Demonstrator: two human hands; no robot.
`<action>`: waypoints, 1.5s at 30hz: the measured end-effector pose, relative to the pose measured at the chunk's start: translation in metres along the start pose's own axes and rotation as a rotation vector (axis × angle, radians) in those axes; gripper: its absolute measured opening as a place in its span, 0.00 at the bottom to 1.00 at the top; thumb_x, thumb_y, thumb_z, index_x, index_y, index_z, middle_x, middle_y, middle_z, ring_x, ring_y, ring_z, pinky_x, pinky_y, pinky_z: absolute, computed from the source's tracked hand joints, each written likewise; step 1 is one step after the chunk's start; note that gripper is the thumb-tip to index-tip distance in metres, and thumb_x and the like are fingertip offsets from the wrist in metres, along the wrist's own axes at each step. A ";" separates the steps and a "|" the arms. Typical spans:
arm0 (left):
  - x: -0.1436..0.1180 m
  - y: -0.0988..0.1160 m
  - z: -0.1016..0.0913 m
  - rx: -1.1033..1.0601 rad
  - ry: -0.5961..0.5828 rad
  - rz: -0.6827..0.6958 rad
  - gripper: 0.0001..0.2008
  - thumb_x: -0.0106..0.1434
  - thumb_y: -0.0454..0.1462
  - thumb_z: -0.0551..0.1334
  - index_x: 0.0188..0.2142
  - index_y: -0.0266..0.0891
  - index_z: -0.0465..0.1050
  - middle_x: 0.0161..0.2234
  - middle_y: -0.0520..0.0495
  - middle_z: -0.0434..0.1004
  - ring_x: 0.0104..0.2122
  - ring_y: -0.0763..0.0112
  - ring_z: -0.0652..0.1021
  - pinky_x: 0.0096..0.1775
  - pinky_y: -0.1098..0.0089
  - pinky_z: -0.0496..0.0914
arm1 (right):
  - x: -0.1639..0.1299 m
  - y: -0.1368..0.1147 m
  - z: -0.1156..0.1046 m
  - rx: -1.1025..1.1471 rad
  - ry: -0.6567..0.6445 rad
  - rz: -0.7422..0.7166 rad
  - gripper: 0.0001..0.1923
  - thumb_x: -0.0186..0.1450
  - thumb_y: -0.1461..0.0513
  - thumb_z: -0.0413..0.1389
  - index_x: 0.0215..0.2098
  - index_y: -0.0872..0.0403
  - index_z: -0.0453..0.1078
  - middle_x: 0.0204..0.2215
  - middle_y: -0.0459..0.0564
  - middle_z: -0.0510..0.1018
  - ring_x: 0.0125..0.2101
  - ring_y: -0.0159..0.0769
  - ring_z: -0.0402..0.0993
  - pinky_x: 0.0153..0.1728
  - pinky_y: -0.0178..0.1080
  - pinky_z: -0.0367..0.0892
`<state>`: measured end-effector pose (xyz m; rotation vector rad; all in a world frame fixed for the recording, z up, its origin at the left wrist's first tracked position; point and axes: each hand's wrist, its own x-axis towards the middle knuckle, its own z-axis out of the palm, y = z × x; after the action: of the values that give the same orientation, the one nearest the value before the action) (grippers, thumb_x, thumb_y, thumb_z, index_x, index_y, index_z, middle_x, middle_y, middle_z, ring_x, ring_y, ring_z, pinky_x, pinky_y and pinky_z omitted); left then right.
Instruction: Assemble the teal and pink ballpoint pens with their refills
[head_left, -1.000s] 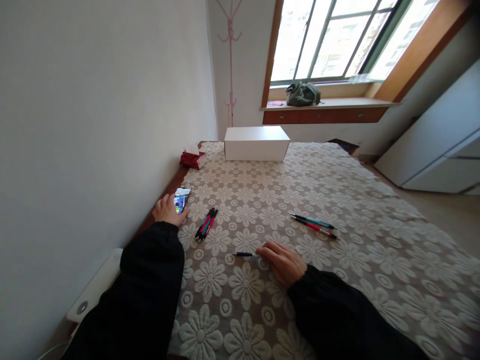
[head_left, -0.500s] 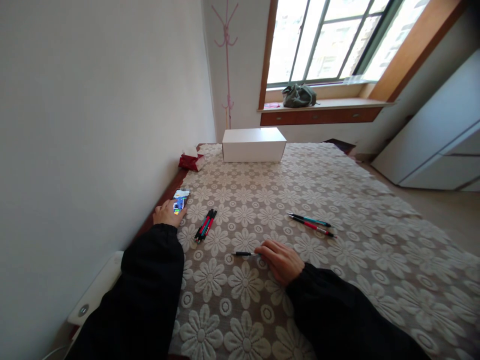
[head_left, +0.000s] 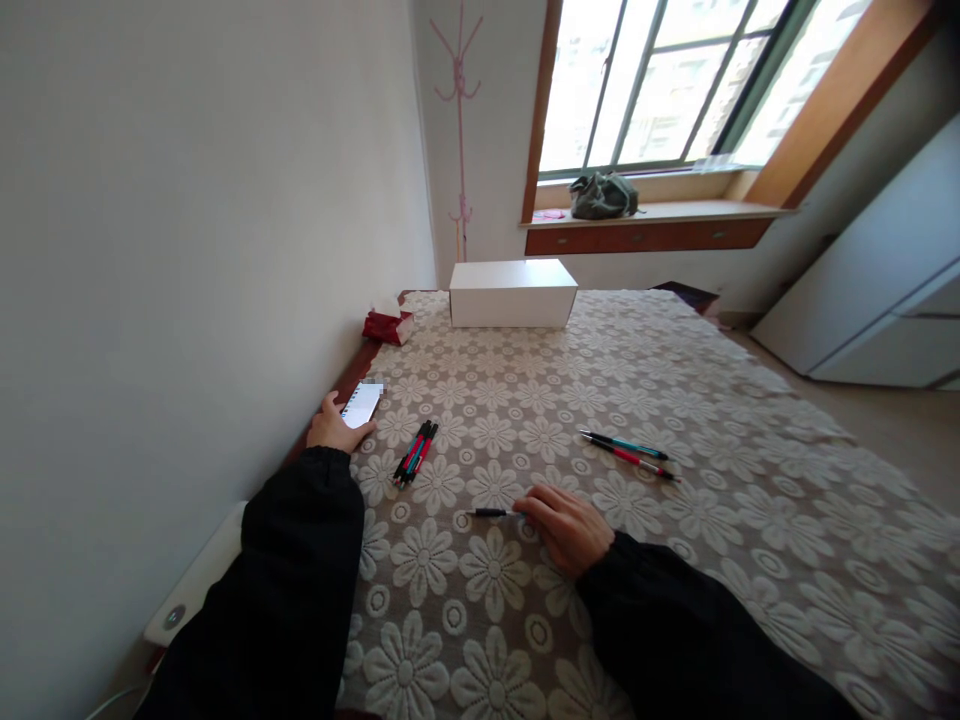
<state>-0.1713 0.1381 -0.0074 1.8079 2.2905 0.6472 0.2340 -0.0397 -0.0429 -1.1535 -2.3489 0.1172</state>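
At the left edge of the table, my left hand point(head_left: 336, 428) is around the lower end of a phone point(head_left: 362, 404), thumb on its right side and fingers on its left. The phone's screen is lit white. Lower and to the right, my right hand point(head_left: 564, 527) pinches a pen point(head_left: 491, 512) with a black grip, which lies nearly level just above or on the tablecloth; its back end is hidden by the fingers. Between the hands lies a bunch of several red, teal and black pens point(head_left: 415, 454). A teal pen point(head_left: 624, 444) and a red pen point(head_left: 634, 459) rest to the right.
A floral lace tablecloth point(head_left: 491, 640) covers the table. A white box point(head_left: 513, 307) stands at the far end, with a red tissue pack point(head_left: 388, 326) to its left. A white wall point(head_left: 225, 250) runs close along the left side.
The phone's screen has gone from a coloured picture to mostly white, and my left fingers have shifted off the screen toward its side. My right hand still holds the pen. The view has shifted slightly.
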 end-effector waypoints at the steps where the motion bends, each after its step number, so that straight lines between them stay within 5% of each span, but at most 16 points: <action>1: 0.002 -0.003 -0.001 -0.014 -0.013 0.004 0.52 0.52 0.48 0.74 0.68 0.39 0.48 0.59 0.34 0.76 0.59 0.48 0.75 0.57 0.57 0.67 | 0.000 0.000 0.000 0.001 0.001 -0.001 0.13 0.69 0.69 0.51 0.47 0.50 0.71 0.37 0.50 0.77 0.38 0.37 0.74 0.40 0.37 0.69; 7: 0.005 -0.009 -0.010 0.050 -0.076 -0.026 0.51 0.52 0.47 0.74 0.68 0.37 0.49 0.58 0.33 0.76 0.59 0.46 0.74 0.58 0.57 0.67 | 0.001 -0.002 -0.001 -0.004 0.006 0.000 0.14 0.70 0.68 0.48 0.47 0.50 0.72 0.37 0.51 0.77 0.38 0.38 0.74 0.40 0.38 0.69; 13: -0.004 0.013 -0.004 0.214 0.008 0.032 0.45 0.59 0.54 0.65 0.68 0.37 0.53 0.61 0.30 0.71 0.60 0.39 0.72 0.57 0.48 0.66 | 0.000 -0.002 -0.001 0.004 0.025 0.003 0.12 0.71 0.67 0.48 0.46 0.50 0.72 0.37 0.51 0.77 0.37 0.37 0.75 0.40 0.37 0.70; 21: -0.005 0.028 0.000 0.280 0.032 0.012 0.35 0.61 0.51 0.62 0.62 0.34 0.59 0.55 0.28 0.75 0.56 0.38 0.74 0.53 0.49 0.68 | 0.000 -0.003 0.001 0.014 0.021 0.017 0.13 0.72 0.66 0.47 0.46 0.50 0.73 0.37 0.51 0.76 0.37 0.37 0.73 0.40 0.38 0.69; 26: -0.010 0.030 -0.005 0.251 0.052 0.047 0.38 0.64 0.49 0.60 0.67 0.31 0.53 0.59 0.26 0.71 0.59 0.38 0.71 0.55 0.47 0.66 | 0.002 -0.006 -0.002 0.001 0.016 0.008 0.13 0.72 0.66 0.48 0.47 0.51 0.73 0.38 0.51 0.76 0.38 0.37 0.73 0.40 0.38 0.69; 29: -0.019 0.045 -0.017 0.182 0.152 0.185 0.34 0.65 0.46 0.60 0.66 0.34 0.56 0.65 0.31 0.65 0.65 0.45 0.65 0.62 0.51 0.61 | 0.003 -0.006 -0.003 -0.005 0.008 0.010 0.13 0.71 0.67 0.48 0.47 0.51 0.72 0.38 0.51 0.77 0.38 0.37 0.73 0.40 0.38 0.69; 31: -0.038 0.065 -0.023 0.091 0.138 0.353 0.24 0.66 0.44 0.58 0.59 0.38 0.67 0.61 0.38 0.71 0.63 0.51 0.68 0.64 0.56 0.59 | 0.003 -0.006 -0.003 -0.010 0.018 0.021 0.13 0.71 0.67 0.48 0.46 0.51 0.72 0.38 0.51 0.77 0.38 0.37 0.73 0.40 0.38 0.68; 35: -0.110 0.111 -0.014 -0.104 -0.246 0.844 0.12 0.71 0.42 0.55 0.46 0.42 0.75 0.44 0.45 0.81 0.47 0.59 0.78 0.53 0.60 0.69 | 0.002 -0.005 -0.002 -0.023 0.010 0.032 0.12 0.70 0.67 0.50 0.47 0.50 0.72 0.38 0.50 0.76 0.38 0.37 0.73 0.40 0.37 0.68; 37: -0.145 0.125 -0.002 -0.091 -0.389 1.065 0.13 0.67 0.46 0.62 0.46 0.44 0.75 0.44 0.46 0.81 0.46 0.57 0.78 0.50 0.57 0.69 | 0.002 -0.006 -0.002 -0.034 0.008 0.039 0.12 0.69 0.68 0.51 0.47 0.50 0.72 0.37 0.50 0.76 0.38 0.37 0.73 0.40 0.37 0.67; 40: -0.169 0.129 0.016 -0.065 -0.412 1.125 0.10 0.65 0.42 0.65 0.44 0.44 0.75 0.43 0.47 0.81 0.43 0.58 0.77 0.46 0.59 0.70 | 0.002 -0.006 -0.003 -0.042 0.015 0.035 0.13 0.68 0.68 0.51 0.47 0.50 0.72 0.37 0.50 0.76 0.38 0.37 0.73 0.41 0.37 0.66; 45: -0.153 0.112 0.031 -0.131 -0.385 1.062 0.05 0.68 0.37 0.62 0.42 0.42 0.76 0.41 0.47 0.81 0.43 0.60 0.78 0.45 0.60 0.71 | 0.002 0.001 -0.009 -0.077 -0.004 0.039 0.14 0.67 0.69 0.53 0.48 0.50 0.71 0.39 0.50 0.76 0.39 0.38 0.72 0.41 0.39 0.66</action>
<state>-0.0200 0.0194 -0.0099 2.6898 0.9095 0.4580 0.2377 -0.0386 -0.0347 -1.2369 -2.3534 0.0421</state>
